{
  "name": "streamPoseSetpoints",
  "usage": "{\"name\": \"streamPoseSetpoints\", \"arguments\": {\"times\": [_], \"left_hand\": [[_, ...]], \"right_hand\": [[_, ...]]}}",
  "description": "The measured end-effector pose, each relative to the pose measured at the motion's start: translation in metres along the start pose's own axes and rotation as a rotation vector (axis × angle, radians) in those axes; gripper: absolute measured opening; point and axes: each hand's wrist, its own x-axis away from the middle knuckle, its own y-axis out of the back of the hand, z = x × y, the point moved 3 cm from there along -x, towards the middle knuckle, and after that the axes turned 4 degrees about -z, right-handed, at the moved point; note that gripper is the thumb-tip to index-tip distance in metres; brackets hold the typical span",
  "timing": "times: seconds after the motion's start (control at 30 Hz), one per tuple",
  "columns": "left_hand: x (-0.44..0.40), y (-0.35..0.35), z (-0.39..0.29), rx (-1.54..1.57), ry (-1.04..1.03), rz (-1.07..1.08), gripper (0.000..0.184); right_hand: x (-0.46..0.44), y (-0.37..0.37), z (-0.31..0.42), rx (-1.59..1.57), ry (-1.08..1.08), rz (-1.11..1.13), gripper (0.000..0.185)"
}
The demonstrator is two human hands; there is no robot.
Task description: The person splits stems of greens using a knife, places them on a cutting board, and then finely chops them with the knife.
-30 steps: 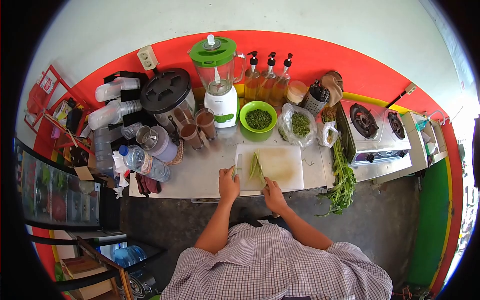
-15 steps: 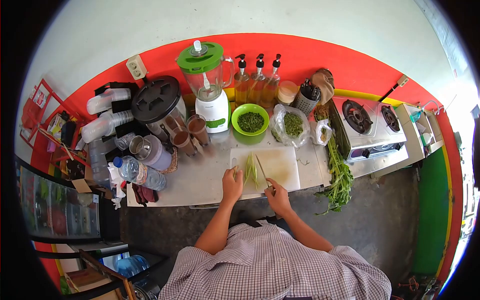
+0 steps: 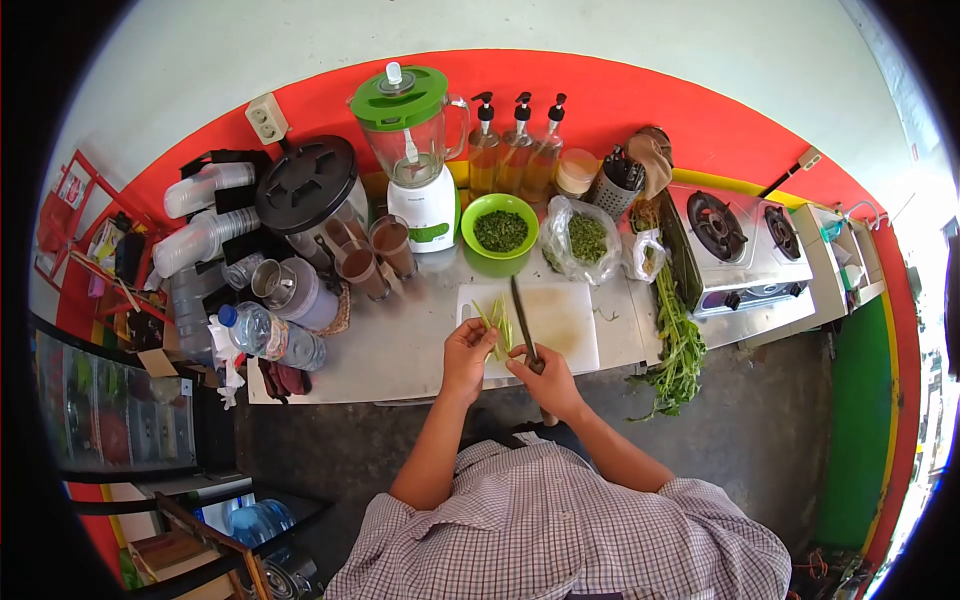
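On the white cutting board (image 3: 560, 335) lie several thin, pale green stalks (image 3: 503, 325), their kind too small to tell. My left hand (image 3: 468, 358) is closed at the left edge of the board, with a thin stalk pinched in its fingertips. My right hand (image 3: 548, 378) grips a knife (image 3: 522, 312) at the board's front edge. The dark blade points away from me, just right of the stalks, and its handle shows below my palm. Beyond the board, a green bowl (image 3: 475, 262) holds chopped greens (image 3: 501, 231).
A plastic bag of chopped greens (image 3: 588, 240) sits behind the board. Leafy stalks (image 3: 680, 350) hang over the counter edge beside the gas stove (image 3: 745, 240). A blender (image 3: 423, 210) and pump bottles (image 3: 515, 150) line the wall. Brown cups (image 3: 362, 270) and a water bottle (image 3: 270, 338) stand left.
My right hand has turned the knife so its blade points more straight away from me. My left hand has come up beside the stalks, and the hands are closer together.
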Motion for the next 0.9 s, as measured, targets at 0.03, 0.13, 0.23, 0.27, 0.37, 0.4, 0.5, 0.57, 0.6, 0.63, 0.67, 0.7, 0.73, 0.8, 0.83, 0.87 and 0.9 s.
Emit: {"name": "streamPoseSetpoints", "arguments": {"times": [0.03, 0.13, 0.23, 0.27, 0.37, 0.4, 0.5, 0.57, 0.6, 0.63, 0.67, 0.7, 0.73, 0.8, 0.83, 0.87, 0.9], "left_hand": [[0.002, -0.003, 0.001, 0.021, 0.031, 0.014, 0.02], [0.006, -0.011, -0.001, -0.056, -0.025, 0.047, 0.022], [0.009, -0.017, -0.005, -0.081, -0.047, 0.057, 0.02], [0.011, -0.017, -0.008, -0.083, -0.048, 0.057, 0.02], [0.017, -0.022, -0.018, -0.189, 0.024, 0.121, 0.019], [0.019, -0.023, -0.02, -0.238, 0.055, 0.157, 0.017], [0.02, -0.023, -0.023, -0.321, 0.045, 0.235, 0.015], [0.021, -0.025, -0.023, -0.351, 0.001, 0.276, 0.014], [0.022, -0.026, -0.024, -0.266, 0.003, 0.231, 0.014], [0.022, -0.027, -0.026, -0.181, 0.004, 0.186, 0.013], [0.023, -0.03, -0.027, -0.181, 0.003, 0.188, 0.013], [0.025, -0.032, -0.028, -0.145, 0.025, 0.141, 0.013], [0.026, -0.032, -0.027, -0.108, 0.048, 0.094, 0.013], [0.027, -0.033, -0.025, -0.017, 0.094, 0.106, 0.013], [0.027, -0.033, -0.023, 0.076, 0.138, 0.115, 0.012], [0.028, -0.033, -0.023, 0.075, 0.14, 0.116, 0.012], [0.029, -0.035, -0.023, 0.121, 0.16, 0.149, 0.012]], "right_hand": [[0.0, 0.0, 0.005, 0.0, -0.001, -0.002, 0.028], [-0.003, 0.0, 0.011, -0.204, -0.093, 0.024, 0.023], [-0.008, 0.0, 0.008, -0.194, -0.066, 0.015, 0.022], [-0.008, 0.001, 0.008, -0.238, -0.077, -0.014, 0.022], [-0.007, 0.006, 0.007, -0.261, -0.061, -0.042, 0.022], [-0.006, 0.007, 0.008, -0.239, -0.038, -0.043, 0.022], [-0.001, 0.01, 0.012, -0.181, 0.031, -0.071, 0.021], [0.003, 0.01, 0.01, -0.175, 0.068, -0.101, 0.02], [0.006, 0.01, 0.009, -0.169, 0.102, -0.128, 0.02], [0.008, 0.009, 0.007, -0.17, 0.106, -0.131, 0.02], [0.01, 0.007, 0.004, -0.191, 0.132, -0.135, 0.022], [0.013, 0.006, 0.003, -0.214, 0.157, -0.14, 0.024], [0.016, 0.006, 0.0, -0.215, 0.157, -0.142, 0.024], [0.022, 0.004, -0.003, -0.21, 0.199, -0.058, 0.029], [0.022, 0.004, -0.004, -0.21, 0.198, -0.06, 0.029], [0.023, 0.003, -0.004, -0.158, 0.253, -0.052, 0.032], [0.024, 0.002, -0.002, -0.107, 0.309, -0.043, 0.035]]}}
